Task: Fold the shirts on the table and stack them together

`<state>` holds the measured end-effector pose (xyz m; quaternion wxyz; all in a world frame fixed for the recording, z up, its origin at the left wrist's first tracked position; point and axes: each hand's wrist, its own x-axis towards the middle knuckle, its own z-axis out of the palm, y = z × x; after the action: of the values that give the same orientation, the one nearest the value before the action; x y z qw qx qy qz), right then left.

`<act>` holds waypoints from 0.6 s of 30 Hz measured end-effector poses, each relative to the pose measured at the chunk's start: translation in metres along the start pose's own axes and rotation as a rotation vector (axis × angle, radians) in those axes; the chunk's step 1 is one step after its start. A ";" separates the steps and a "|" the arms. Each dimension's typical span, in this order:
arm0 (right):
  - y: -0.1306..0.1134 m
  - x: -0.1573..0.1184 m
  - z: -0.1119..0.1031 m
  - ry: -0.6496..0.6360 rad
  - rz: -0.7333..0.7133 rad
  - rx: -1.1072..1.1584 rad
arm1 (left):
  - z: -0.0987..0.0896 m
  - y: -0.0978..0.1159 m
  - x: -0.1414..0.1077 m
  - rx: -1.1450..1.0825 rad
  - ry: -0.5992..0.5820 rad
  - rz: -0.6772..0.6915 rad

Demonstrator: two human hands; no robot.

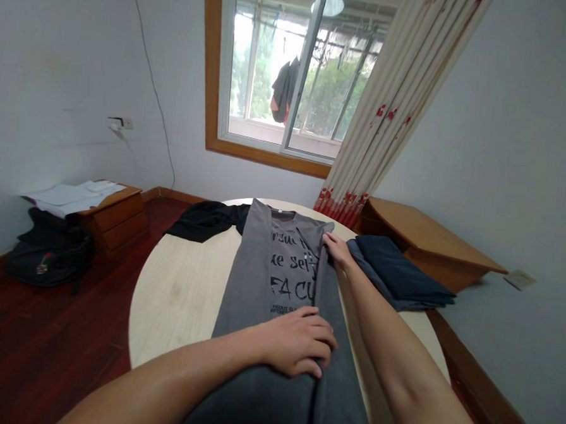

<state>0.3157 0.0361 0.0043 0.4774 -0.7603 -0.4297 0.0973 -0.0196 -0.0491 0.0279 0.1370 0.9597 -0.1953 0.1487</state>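
Grey fabric, a T-shirt (285, 256) with black lettering, lies lengthwise on the round table (178, 301), neckline at the far edge, printed side up. A plain strip is turned in over the left of the lettering; a second fold line runs along its right. Left hand (299, 342): palm down on the lower part, fingers a little apart, laid across the fold line without clenching. Right hand (338, 250): fingers bent against the fold near the shoulder; whether they grip the cloth cannot be told.

Risks, in the inspector's judgement: uneven tension between the hands would skew the right fold; a sideways drag by the left palm would ruck the print; letting go at the shoulder too early could let the edge spring open.

Materials: shirt matt, thin-looking and smooth, with long straight edges. The black garment (206, 220) is limp, crumpled and irregular in outline. The navy folded clothes (394, 268) form a thick, layered slab on the right. The tabletop is pale, wood-grained and apparently slick.
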 end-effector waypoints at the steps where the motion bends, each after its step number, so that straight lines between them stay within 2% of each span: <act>1: -0.003 0.002 0.002 -0.009 -0.024 -0.040 | -0.001 0.001 0.000 -0.017 0.014 0.002; 6: -0.023 0.003 0.013 -0.096 -0.239 -0.265 | -0.003 0.005 0.003 -0.084 0.003 -0.004; 10: -0.039 -0.002 0.027 -0.181 -0.334 -0.415 | -0.004 0.006 0.003 -0.098 0.000 -0.020; 16: -0.049 -0.010 0.048 -0.386 -0.310 -0.521 | -0.002 0.004 0.001 -0.080 -0.070 -0.026; 18: -0.047 -0.009 0.053 -0.395 -0.286 -0.494 | -0.002 0.004 0.002 -0.082 -0.114 -0.029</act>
<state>0.2543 0.0720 0.0117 0.1955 -0.7515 -0.6264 0.0677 -0.0203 -0.0525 0.0309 0.1668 0.9629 -0.1948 0.0835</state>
